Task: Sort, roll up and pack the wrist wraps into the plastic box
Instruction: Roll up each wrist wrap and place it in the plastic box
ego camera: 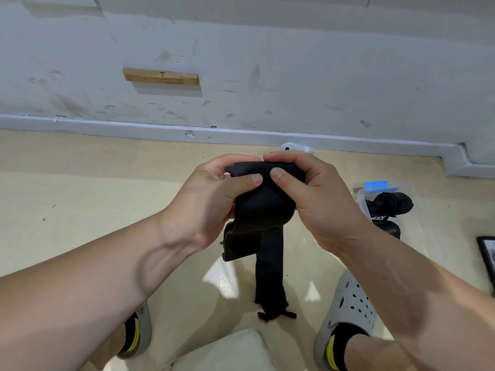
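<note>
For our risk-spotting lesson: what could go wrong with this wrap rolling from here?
The left hand and right hand only pinch the wrist wrap; its roll could slip and unroll. The long tail hangs loose and may twist. The plastic box already holds wraps; a slack roll might not fit.

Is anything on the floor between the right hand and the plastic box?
No: in the head view only bare beige floor shows between the right hand, gripping the wrist wrap, and the plastic box holding black wraps.
</note>
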